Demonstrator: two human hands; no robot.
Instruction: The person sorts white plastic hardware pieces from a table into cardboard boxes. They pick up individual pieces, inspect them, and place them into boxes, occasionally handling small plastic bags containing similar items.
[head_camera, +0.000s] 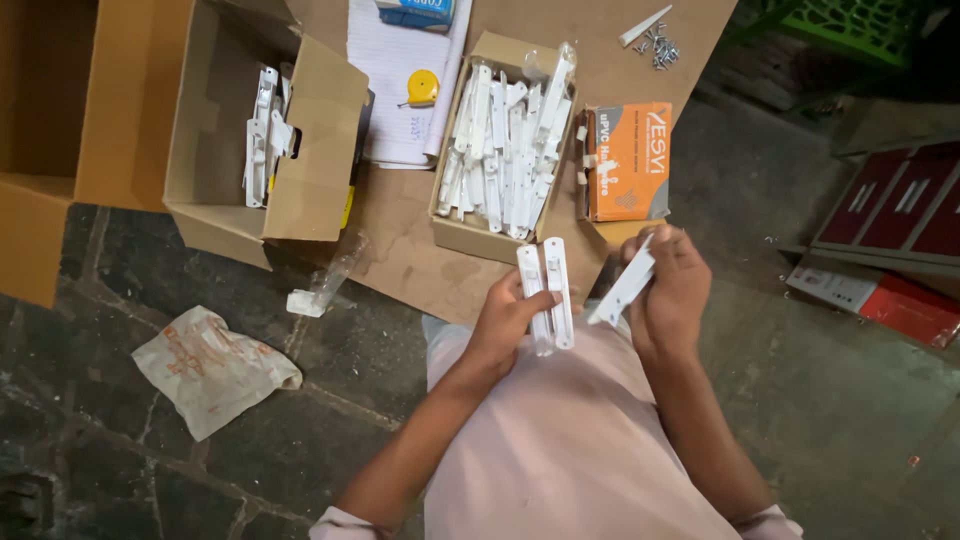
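The left hand (505, 320) gripped two long white plastic strips (547, 292) side by side, while the right hand (668, 290) was closed around a third white strip (622, 290), all held above the person's lap near the edge of the cardboard sheet (400, 240) on the floor. An open box (500, 150) ahead was packed with many similar loose white pieces, so most seemed unhandled. A larger carton (265, 130) on the left held only a few.

Orange-and-grey carton (628, 160) beside open brown box (458, 228); red-and-white packet (880, 300) at right.
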